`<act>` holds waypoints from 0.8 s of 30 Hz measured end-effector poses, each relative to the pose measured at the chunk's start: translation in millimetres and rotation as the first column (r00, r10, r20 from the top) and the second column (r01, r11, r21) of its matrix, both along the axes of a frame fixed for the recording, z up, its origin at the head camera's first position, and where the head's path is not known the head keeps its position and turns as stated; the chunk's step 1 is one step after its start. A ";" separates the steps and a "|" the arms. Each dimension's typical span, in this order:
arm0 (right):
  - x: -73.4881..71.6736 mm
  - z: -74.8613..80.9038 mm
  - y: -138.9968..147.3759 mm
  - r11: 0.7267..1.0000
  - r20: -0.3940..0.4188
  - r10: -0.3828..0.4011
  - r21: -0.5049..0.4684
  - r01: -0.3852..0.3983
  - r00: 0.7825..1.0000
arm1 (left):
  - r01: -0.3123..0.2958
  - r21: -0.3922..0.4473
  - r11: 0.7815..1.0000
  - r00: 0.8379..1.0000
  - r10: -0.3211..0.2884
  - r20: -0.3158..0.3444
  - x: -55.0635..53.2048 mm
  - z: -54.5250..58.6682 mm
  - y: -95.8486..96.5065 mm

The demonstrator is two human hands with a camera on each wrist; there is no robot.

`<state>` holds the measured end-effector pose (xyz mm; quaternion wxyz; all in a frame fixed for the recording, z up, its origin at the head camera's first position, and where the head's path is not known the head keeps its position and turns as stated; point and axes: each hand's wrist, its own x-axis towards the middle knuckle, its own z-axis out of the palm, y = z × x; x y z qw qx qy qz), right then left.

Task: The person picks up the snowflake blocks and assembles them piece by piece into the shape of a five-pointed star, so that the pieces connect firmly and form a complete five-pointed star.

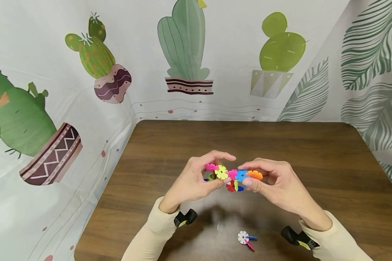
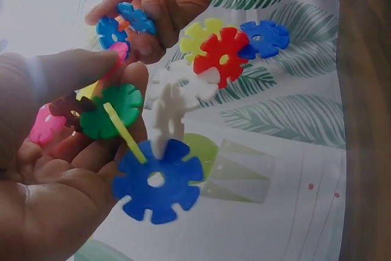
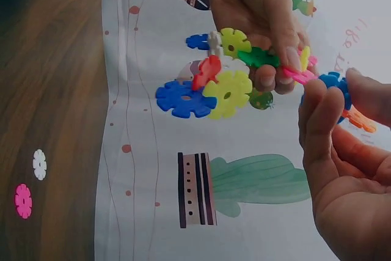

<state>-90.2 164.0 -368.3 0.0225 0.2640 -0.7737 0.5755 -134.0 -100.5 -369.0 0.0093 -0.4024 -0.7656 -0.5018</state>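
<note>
Both hands hold up one chain of slotted plastic snowflake discs above the table. My left hand [image 1: 191, 179] pinches its left part between thumb and fingers, near a yellow disc [image 1: 221, 172] and a pink disc [image 3: 298, 76]. My right hand [image 1: 279, 183] pinches a blue disc [image 1: 241, 175] at the other end, where an orange disc [image 1: 255, 174] is joined on. Below the hands hangs the rest of the chain: a green disc [image 2: 113, 114], white discs [image 2: 170, 117], a red disc [image 2: 223, 59] and a large blue disc [image 2: 157, 181]. Fingers partly hide the joints.
On the brown wooden table [image 1: 156, 152], near its front edge, lie a white disc [image 1: 243, 237] and a pink disc [image 3: 23, 201], with a blue piece [image 1: 253, 238] beside them. A cloth printed with cacti and leaves [image 1: 232, 43] hangs behind the table.
</note>
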 end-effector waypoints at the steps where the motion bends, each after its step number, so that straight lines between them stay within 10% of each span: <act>1: -0.2 0.5 0.3 1.000 0.001 0.006 0.004 -0.006 1.000 | 0.002 0.002 1.000 1.000 -0.002 -0.002 0.2 -0.3 0.4; 24: -12.9 5.4 10.4 0.983 0.075 0.157 0.084 -0.163 0.985 | 0.067 -0.049 0.997 0.996 -0.065 0.054 -0.7 -7.2 7.1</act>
